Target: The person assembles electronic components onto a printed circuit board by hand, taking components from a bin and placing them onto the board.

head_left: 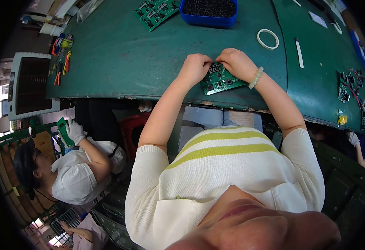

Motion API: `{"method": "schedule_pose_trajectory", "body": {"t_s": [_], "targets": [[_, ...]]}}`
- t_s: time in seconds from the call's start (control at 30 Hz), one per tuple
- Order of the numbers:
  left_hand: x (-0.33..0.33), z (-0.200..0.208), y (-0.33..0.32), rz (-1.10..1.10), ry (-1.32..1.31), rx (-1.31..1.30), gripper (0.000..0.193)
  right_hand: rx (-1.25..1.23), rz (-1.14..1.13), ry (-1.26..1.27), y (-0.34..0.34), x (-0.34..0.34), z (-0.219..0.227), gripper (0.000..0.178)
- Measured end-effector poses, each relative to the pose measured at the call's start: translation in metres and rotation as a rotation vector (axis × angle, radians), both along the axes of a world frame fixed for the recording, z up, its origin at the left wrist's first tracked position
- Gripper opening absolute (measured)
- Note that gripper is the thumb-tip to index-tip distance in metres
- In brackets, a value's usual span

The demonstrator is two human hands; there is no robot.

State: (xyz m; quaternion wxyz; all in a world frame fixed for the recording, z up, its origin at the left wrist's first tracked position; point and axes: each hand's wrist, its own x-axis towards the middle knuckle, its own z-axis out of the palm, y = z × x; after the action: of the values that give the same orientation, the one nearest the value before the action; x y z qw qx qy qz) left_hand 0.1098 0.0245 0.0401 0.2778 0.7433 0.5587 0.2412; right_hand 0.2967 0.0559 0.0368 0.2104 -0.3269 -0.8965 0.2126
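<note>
A green circuit board (219,81) with a digit display and several black parts lies near the front edge of the green table. My left hand (195,66) is at its far left corner, thumb and fingertips pinched together by the display. Opposite it, my right hand (237,64) pinches at the board's far edge, its palm covering the right part of the board. The fingertips of both hands nearly meet beside the display. Whether they grip the board itself or a small part on it is hidden. A bead bracelet (256,78) circles my right wrist.
A blue bin (208,21) of small black parts stands at the back, beside more circuit boards (155,13). A tape roll (268,39) lies to the right. Pliers (67,62) rest at the left edge. A wired board (349,86) lies far right; a co-worker (80,171) sits left.
</note>
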Motion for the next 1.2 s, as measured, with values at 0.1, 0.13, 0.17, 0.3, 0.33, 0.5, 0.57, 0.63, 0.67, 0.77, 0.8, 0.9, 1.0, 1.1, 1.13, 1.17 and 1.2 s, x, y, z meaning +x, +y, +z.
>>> {"method": "schedule_pose_trajectory", "body": {"t_s": [0.1,0.13,0.17,0.3,0.33,0.5,0.57,0.63,0.67,0.77,0.8,0.9,1.0,1.1,1.13,1.17,1.2], "targets": [[0.001,-0.001,0.003,0.017,-0.023,-0.045,0.015,-0.012,-0.064,-0.017,0.001,-0.002,0.002,0.012],[0.0,0.0,0.004,0.013,-0.022,-0.046,0.015,-0.026,-0.093,-0.027,0.001,-0.002,0.003,0.011],[0.0,0.001,0.006,0.003,-0.001,-0.064,0.015,-0.026,-0.096,-0.026,0.001,-0.002,0.004,0.011],[-0.002,0.006,0.008,-0.053,0.098,-0.065,0.016,-0.032,-0.102,-0.096,0.0,-0.005,0.007,0.009],[-0.002,0.004,0.009,-0.053,0.098,-0.066,0.016,-0.042,-0.118,-0.12,0.0,-0.006,0.008,0.009],[-0.001,0.0,0.016,-0.044,0.074,-0.181,0.017,-0.075,-0.099,-0.245,0.003,-0.011,0.015,0.011],[0.0,-0.003,0.017,-0.025,0.113,-0.172,0.015,-0.099,-0.097,-0.26,0.005,-0.01,0.012,0.012],[0.001,-0.003,0.017,-0.007,0.149,-0.162,0.014,-0.112,-0.076,-0.15,0.006,-0.006,0.006,0.016],[0.001,-0.002,0.017,-0.015,0.147,-0.149,0.014,-0.111,-0.077,-0.152,0.006,-0.003,0.006,0.016],[-0.001,0.0,0.016,-0.023,0.149,-0.124,0.013,-0.27,-0.131,0.139,0.008,0.001,0.01,0.026],[0.0,0.0,0.016,-0.03,0.154,-0.112,0.013,-0.519,-0.159,0.489,0.015,0.004,0.006,0.03],[0.002,0.002,0.019,-0.05,0.141,-0.132,0.013,-0.907,-0.212,0.915,0.02,0.013,0.006,0.036],[-0.001,-0.003,0.022,-0.03,0.133,-0.18,0.01,-1.11,-0.234,0.968,0.021,0.014,0.005,0.038],[-0.006,-0.001,0.022,0.035,0.045,-0.248,0.013,-1.216,-0.213,1.012,0.012,0.006,0.016,0.035],[-0.008,-0.003,0.021,0.037,0.044,-0.245,0.013,-1.214,-0.209,1.01,0.011,0.007,0.015,0.035],[-0.012,-0.008,0.019,0.193,-0.299,-0.3,0.017,-1.224,-0.21,0.99,0.011,0.007,0.014,0.031],[-0.017,-0.01,0.017,0.343,-0.641,-0.349,0.021,-1.232,-0.213,0.977,0.01,0.007,0.013,0.027]]}}
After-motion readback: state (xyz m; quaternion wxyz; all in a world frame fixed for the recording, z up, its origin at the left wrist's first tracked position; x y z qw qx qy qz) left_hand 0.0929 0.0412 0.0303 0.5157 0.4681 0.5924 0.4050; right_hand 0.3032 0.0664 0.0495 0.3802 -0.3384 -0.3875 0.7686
